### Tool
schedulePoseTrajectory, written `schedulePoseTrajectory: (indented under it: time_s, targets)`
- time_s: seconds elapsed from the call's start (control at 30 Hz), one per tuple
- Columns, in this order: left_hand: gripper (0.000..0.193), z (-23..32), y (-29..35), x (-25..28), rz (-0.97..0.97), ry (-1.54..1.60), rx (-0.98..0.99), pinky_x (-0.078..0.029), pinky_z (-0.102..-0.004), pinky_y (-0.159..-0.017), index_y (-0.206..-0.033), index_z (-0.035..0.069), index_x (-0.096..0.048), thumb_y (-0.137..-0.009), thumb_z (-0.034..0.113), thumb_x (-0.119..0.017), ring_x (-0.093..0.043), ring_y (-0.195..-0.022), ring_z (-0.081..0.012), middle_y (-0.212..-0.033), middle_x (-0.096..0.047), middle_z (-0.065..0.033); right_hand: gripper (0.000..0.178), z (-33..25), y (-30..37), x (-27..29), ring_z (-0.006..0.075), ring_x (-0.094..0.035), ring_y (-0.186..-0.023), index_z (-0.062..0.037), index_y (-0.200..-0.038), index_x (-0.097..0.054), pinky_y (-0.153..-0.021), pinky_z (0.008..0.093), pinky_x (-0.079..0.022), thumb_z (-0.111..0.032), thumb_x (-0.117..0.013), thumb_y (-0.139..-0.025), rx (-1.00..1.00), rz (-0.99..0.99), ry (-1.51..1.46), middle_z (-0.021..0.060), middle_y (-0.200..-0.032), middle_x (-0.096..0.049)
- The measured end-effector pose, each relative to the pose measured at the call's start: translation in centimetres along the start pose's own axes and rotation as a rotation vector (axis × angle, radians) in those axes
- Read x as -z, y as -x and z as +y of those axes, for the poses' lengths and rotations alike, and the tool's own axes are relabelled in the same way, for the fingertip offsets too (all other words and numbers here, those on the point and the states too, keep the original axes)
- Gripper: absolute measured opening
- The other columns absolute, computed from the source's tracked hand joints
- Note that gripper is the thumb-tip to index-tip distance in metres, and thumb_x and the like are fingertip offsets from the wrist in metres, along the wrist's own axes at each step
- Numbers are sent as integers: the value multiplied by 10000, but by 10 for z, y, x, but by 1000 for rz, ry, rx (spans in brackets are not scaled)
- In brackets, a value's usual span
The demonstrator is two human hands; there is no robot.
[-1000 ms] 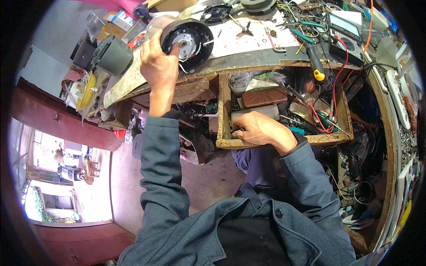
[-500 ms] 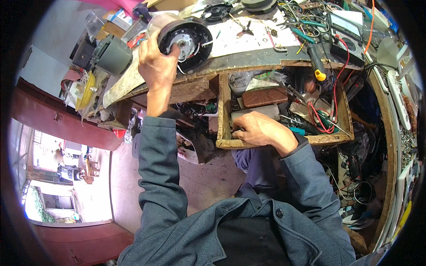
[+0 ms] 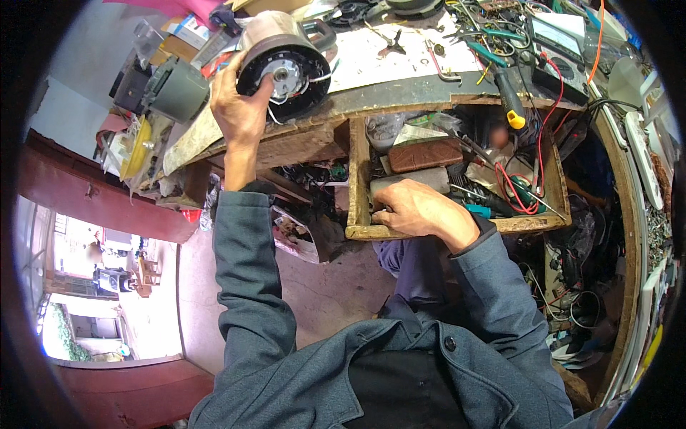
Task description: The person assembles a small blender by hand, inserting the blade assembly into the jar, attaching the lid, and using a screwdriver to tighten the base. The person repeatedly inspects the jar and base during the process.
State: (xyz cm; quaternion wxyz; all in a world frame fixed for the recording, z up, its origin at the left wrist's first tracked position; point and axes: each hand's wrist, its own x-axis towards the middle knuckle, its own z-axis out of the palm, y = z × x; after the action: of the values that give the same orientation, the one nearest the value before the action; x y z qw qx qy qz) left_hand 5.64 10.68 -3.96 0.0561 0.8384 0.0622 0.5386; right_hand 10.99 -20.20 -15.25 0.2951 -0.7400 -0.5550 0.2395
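My left hand [image 3: 239, 104] grips an electric kettle [image 3: 275, 32] lying tilted at the bench's front edge, its handle on the right. The kettle's black underside faces me with a round metal plate [image 3: 284, 77] and loose white wires showing. My thumb presses beside that plate while my fingers wrap the left rim. My right hand [image 3: 411, 207] reaches into an open wooden drawer [image 3: 457, 227] at its near left corner. Its fingers are curled downward, and what they hold is hidden. Behind that hand lie a grey block-like thing [image 3: 421, 179] and a brown case [image 3: 426, 154].
Red test leads [image 3: 509, 189] and screwdrivers crowd the drawer's right side. A yellow-and-black screwdriver [image 3: 510, 100] overhangs the bench edge near a multimeter [image 3: 564, 75]. Pliers [image 3: 489, 54] and cables lie at the back right. A grey-green container [image 3: 179, 89] stands left of the kettle.
My left hand and the kettle have shifted slightly left and toward me, and more of the kettle's handle shows. My right hand stays in the drawer corner with little movement.
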Motion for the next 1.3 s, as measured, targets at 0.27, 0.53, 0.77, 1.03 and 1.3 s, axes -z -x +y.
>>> schedulePoseTrajectory:
  time_s: [0.27, 0.53, 0.77, 1.03, 1.3]
  targets:
    - [551, 2, 3, -1, 13, -8, 7, -565, -365, -998, -1313, 57, -697, -786, -13, -839, -710, -1135, -246, -1237, -722, -143, 301, -1, 1, 2, 491, -671, -911, 15, -985, -701, -770, 540, -524, -274, -674, -903, -4, 6, 4, 298, -896, -682]
    - [550, -5, 6, -6, 70, 50, 37, -545, -404, -962, -1258, 60, -709, -732, 83, -867, -693, -1049, -307, -1120, -721, -141, 311, -2, 0, 1, 497, -670, -928, 20, -975, -700, -794, 550, -526, -280, -674, -899, -14, -4, 21, 307, -908, -684]
    - [544, -5, 5, -5, 65, 51, 19, -543, -404, -970, -1258, 54, -709, -736, 76, -863, -693, -1052, -311, -1122, -721, -145, 318, -3, 1, 2, 499, -670, -919, 25, -963, -697, -791, 553, -524, -286, -668, -901, -10, -3, 9, 309, -896, -680]
    - [536, -2, 6, -5, 75, 30, 3, -538, -407, -980, -1253, 49, -710, -738, 76, -857, -690, -1068, -317, -1143, -723, -147, 323, -4, 1, 4, 505, -659, -902, 28, -949, -682, -763, 556, -509, -292, -667, -904, -17, -12, 15, 312, -884, -667]
    - [534, -3, 7, -4, 68, -7, -2, -540, -419, -965, -1255, 58, -703, -749, 119, -859, -684, -1063, -333, -1126, -718, -146, 351, -11, 1, 10, 477, -690, -991, 28, -1031, -727, -868, 542, -541, -294, -675, -903, -62, -57, 13, 312, -966, -709]
